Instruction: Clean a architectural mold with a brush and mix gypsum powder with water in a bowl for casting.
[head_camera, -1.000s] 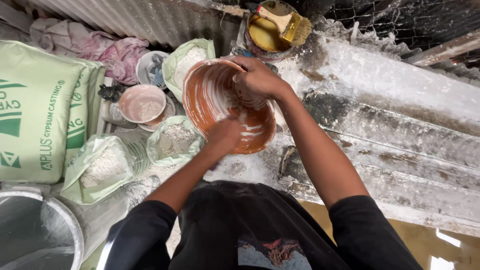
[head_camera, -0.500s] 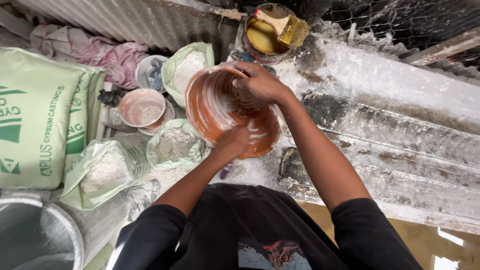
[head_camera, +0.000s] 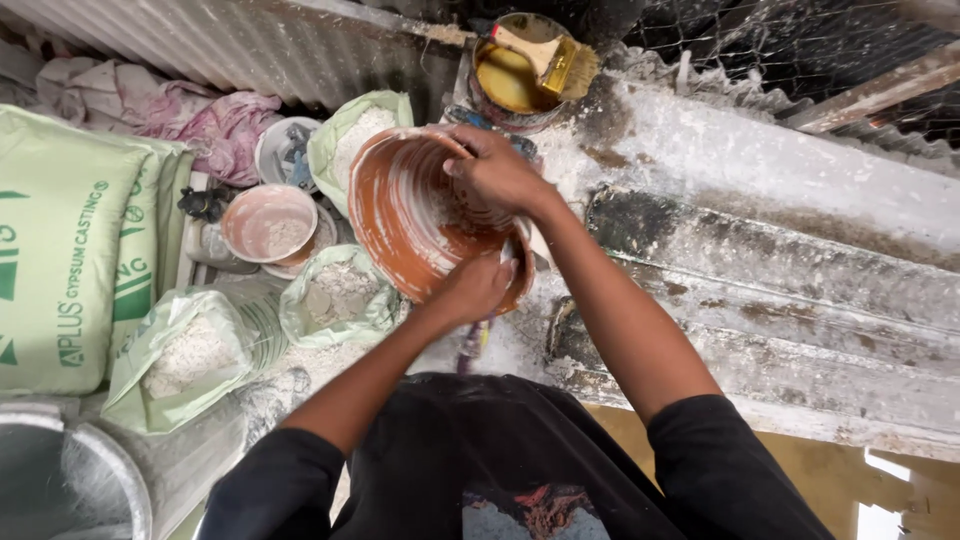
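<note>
Big pale-green sack (head_camera: 60, 260) w/ darker green print lay flat at far left, a 2nd like it stacked underneath. Three open, pale green plastic bags of white powder sat nearby: one (head_camera: 185, 355) just beside the sack, one (head_camera: 340, 295) below the orange bowl, one (head_camera: 355, 140) by the corrugated wall.

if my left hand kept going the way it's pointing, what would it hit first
Probably the inside wall of the orange bowl. Your left hand grips its near rim, pointing up and right toward your right hand inside it. Depth is hard to judge.
</note>
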